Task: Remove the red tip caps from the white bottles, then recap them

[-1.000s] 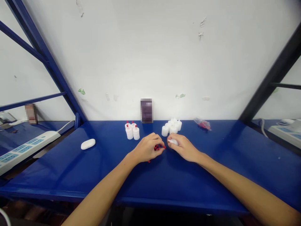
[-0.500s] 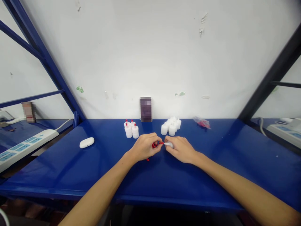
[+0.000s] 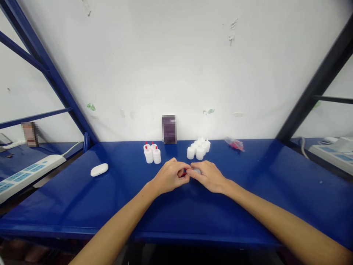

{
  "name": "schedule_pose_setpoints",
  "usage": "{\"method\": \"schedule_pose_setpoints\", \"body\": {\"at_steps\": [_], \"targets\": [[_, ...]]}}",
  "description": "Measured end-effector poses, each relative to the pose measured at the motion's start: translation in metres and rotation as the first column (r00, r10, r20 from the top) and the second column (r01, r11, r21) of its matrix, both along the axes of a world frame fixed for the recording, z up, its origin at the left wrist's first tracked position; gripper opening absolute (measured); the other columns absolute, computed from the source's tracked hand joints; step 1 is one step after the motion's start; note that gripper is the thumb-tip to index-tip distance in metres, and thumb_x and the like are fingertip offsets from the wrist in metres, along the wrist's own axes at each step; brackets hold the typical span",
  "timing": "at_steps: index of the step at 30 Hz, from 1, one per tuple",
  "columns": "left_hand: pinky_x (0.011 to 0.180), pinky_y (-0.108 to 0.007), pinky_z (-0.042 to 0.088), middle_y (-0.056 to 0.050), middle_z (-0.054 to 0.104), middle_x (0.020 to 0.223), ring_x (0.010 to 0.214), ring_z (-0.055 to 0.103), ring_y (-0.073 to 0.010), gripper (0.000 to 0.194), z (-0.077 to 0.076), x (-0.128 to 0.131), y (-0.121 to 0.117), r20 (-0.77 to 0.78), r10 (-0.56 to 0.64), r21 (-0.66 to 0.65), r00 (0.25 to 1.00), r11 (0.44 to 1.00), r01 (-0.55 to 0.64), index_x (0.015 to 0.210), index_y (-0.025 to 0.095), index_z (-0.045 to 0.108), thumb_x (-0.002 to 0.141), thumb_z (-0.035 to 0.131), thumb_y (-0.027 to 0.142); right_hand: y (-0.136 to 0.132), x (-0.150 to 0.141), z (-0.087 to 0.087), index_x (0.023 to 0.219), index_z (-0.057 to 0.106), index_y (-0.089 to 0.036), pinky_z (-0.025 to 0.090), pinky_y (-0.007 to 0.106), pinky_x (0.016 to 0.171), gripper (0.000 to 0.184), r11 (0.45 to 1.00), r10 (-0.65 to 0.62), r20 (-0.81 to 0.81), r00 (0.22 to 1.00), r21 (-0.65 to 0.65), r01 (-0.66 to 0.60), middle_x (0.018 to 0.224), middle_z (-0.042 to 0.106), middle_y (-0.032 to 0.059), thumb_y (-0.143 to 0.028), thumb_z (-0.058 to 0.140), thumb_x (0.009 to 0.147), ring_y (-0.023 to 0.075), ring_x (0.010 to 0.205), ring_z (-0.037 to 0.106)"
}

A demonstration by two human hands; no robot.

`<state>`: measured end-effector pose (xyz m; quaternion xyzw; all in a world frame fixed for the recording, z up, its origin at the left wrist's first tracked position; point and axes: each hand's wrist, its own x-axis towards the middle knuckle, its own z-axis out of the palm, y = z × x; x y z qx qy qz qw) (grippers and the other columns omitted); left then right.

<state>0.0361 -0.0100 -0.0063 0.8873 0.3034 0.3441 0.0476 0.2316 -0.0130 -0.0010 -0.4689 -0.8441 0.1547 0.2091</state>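
Note:
Over the middle of the blue table [image 3: 234, 206], my two hands meet at the fingertips. My left hand [image 3: 171, 176] is closed in a pinch, with a bit of a red cap [image 3: 184, 173] showing between its fingers. A small white bottle [image 3: 197, 170] is wrapped in my right hand [image 3: 207, 176], tilted with its nozzle end toward my left hand. The nozzle is covered by my fingers. Just behind stand several white bottles with red caps [image 3: 157, 156] on the left, and several white bottles without red caps [image 3: 200, 152] on the right.
A dark blurred box [image 3: 169, 129] stands against the wall. A clear bag with red pieces [image 3: 236, 144] lies at the back right. A white oval case [image 3: 99, 170] rests on the left, and a white power strip [image 3: 30, 175] lies beyond the table's left edge.
A red cap in my left fingers was brought up to the bottle's nozzle, and my right hand has closed in until the fingers of both hands touch. The view has shifted slightly.

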Motion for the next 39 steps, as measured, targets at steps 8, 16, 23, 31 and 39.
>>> {"method": "schedule_pose_setpoints", "body": {"at_steps": [8,16,23,31,39], "targets": [[0.056,-0.021,0.037,0.006,0.048,0.056,0.051,0.040,-0.0070,0.014,-0.005,0.009,-0.006,0.171,-0.047,-0.234,0.984,0.968,0.087,0.091,0.016,0.066,0.090,0.055,0.025,0.002,0.000,-0.006,0.077,0.065,-0.018,0.033,0.025,0.059,0.049,0.990,0.124,-0.213,0.969,-0.034,-0.134,0.061,0.055,-0.0012,-0.055,0.037,0.094,0.0147,0.059,0.050],[0.062,-0.025,0.038,0.001,0.054,0.065,0.062,0.048,-0.0116,0.026,0.034,-0.046,0.001,0.040,0.182,-0.223,0.982,0.960,-0.169,0.084,0.018,0.071,0.088,0.060,0.041,0.005,0.007,-0.010,0.098,0.055,-0.023,0.036,0.026,0.061,0.037,0.996,0.086,-0.320,0.943,-0.010,-0.094,0.062,0.054,-0.0043,-0.048,0.028,0.099,0.0153,0.057,0.052],[0.052,-0.024,0.030,0.004,0.053,0.054,0.049,0.046,-0.0108,0.023,0.034,-0.112,0.014,-0.331,0.351,-0.326,0.876,0.828,-0.456,0.078,0.019,0.069,0.082,0.062,0.040,0.007,0.009,-0.009,0.091,0.058,-0.023,0.031,0.026,0.060,0.028,0.998,0.043,-0.127,0.991,0.048,-0.037,0.065,0.058,-0.0027,-0.042,0.038,0.097,0.0164,0.060,0.053],[0.055,-0.024,0.030,0.001,0.063,0.063,0.056,0.056,-0.0158,0.021,0.034,-0.102,0.010,-0.326,0.494,-0.086,0.806,0.833,-0.546,0.095,0.021,0.064,0.085,0.058,0.038,0.008,0.009,-0.004,0.078,0.062,-0.019,0.034,0.027,0.061,0.036,0.998,0.059,-0.162,0.985,0.031,-0.054,0.066,0.060,-0.0002,-0.044,0.041,0.096,0.0155,0.060,0.053],[0.056,-0.025,0.035,0.000,0.067,0.063,0.056,0.059,-0.0159,0.028,0.031,-0.100,0.008,-0.447,0.333,-0.263,0.830,0.838,-0.478,0.072,0.021,0.070,0.083,0.055,0.042,0.014,0.013,-0.011,0.077,0.060,-0.020,0.035,0.027,0.063,0.040,0.999,0.037,-0.210,0.977,0.024,-0.033,0.064,0.060,-0.0006,-0.046,0.036,0.097,0.0161,0.060,0.054]]}}
